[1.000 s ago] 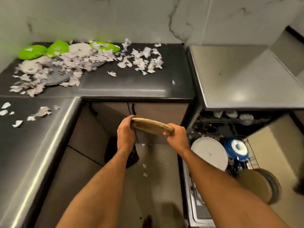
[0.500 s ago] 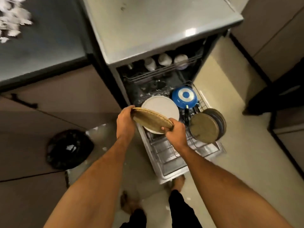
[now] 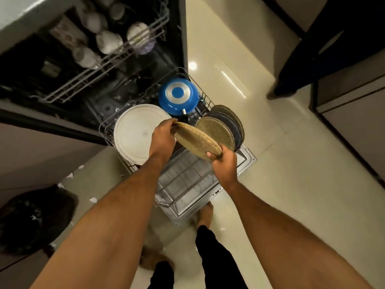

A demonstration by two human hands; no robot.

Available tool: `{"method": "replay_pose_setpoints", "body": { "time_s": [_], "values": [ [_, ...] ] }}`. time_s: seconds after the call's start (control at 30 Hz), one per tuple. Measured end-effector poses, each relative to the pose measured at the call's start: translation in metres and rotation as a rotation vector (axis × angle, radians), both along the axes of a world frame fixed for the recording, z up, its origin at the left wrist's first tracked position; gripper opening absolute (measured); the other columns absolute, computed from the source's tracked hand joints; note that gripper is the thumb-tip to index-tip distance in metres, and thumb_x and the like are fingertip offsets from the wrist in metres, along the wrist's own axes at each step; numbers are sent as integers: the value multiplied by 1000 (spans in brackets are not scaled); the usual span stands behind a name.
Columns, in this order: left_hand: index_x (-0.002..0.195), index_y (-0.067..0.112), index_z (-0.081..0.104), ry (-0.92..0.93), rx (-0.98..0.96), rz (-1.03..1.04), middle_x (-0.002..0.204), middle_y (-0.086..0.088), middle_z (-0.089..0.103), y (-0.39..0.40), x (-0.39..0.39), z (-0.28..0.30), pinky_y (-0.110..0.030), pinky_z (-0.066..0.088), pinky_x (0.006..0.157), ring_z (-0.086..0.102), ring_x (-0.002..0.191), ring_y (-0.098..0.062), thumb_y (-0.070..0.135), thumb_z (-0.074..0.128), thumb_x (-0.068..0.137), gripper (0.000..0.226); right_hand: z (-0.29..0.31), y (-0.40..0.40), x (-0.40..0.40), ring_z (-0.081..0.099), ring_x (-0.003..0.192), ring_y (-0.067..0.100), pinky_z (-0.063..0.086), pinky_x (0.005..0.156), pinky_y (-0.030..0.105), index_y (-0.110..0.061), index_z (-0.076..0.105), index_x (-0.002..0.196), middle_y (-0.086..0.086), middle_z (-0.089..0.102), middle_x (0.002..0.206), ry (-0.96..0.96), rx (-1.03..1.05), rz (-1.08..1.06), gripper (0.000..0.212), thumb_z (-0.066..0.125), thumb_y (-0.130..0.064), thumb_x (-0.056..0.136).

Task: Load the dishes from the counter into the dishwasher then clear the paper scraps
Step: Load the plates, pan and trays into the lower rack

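Glossy cream floor tiles (image 3: 281,163), dishwasher open with the lower rack (image 3: 187,184) pulled right out. Both hands were wrapped around a tan speckled plate (image 3: 195,140), left hand (image 3: 163,138) on its far edge, right hand (image 3: 225,163) on the near edge, held tilted over the rack. The white plate (image 3: 133,132), blue pan (image 3: 178,97) and standing plates (image 3: 225,128) filled the back, front slots free. Cups (image 3: 108,41) in the upper rack were blurry, and a black bag (image 3: 31,222) sat lower left.

Glossy cream floor tiles (image 3: 270,163) reflect ceiling light. Grey-brown cabinet fronts (image 3: 41,153) stand left; dark cabinets (image 3: 343,49) stand right.
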State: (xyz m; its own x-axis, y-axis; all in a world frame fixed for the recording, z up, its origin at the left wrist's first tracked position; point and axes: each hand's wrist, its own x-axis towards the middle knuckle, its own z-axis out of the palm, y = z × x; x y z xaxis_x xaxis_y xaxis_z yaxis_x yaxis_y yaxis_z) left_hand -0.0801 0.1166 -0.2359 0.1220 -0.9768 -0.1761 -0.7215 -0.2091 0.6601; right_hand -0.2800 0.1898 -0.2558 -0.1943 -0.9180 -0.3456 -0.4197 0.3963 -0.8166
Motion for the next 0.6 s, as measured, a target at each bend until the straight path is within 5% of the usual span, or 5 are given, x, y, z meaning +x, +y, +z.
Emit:
{"method": "replay_pose_setpoints", "body": {
  "time_s": [0.17,0.3,0.43,0.6],
  "values": [
    [128,11,64,52,62,-130,123,-8,68,-49,-45,-35,-36,51,104,63,114,-20,-3,57,95,37,-40,-16,-30,66,108,11,59,91,32,-6,55,142,4,71,120,-12,36,-136,53,74,-17,93],
    [129,12,64,36,89,-182,123,-6,68,-73,-65,-68,-32,51,100,62,113,-18,4,61,96,34,-69,-31,-45,64,99,2,50,83,6,0,62,134,7,73,116,38,6,-158,47,75,-7,89],
    [128,10,64,43,107,-201,122,-7,69,-81,-70,-94,-25,50,96,62,112,-17,5,62,96,33,-92,-36,-48,65,99,12,43,78,-2,-5,68,125,2,72,107,60,7,-159,39,75,-3,87],
    [125,8,66,41,109,-215,119,-8,69,-83,-62,-111,-22,48,90,62,109,-15,4,60,97,29,-111,-40,-39,64,110,14,49,91,15,-14,66,130,-2,71,115,-10,46,-147,44,76,-7,88]
  ]
}}
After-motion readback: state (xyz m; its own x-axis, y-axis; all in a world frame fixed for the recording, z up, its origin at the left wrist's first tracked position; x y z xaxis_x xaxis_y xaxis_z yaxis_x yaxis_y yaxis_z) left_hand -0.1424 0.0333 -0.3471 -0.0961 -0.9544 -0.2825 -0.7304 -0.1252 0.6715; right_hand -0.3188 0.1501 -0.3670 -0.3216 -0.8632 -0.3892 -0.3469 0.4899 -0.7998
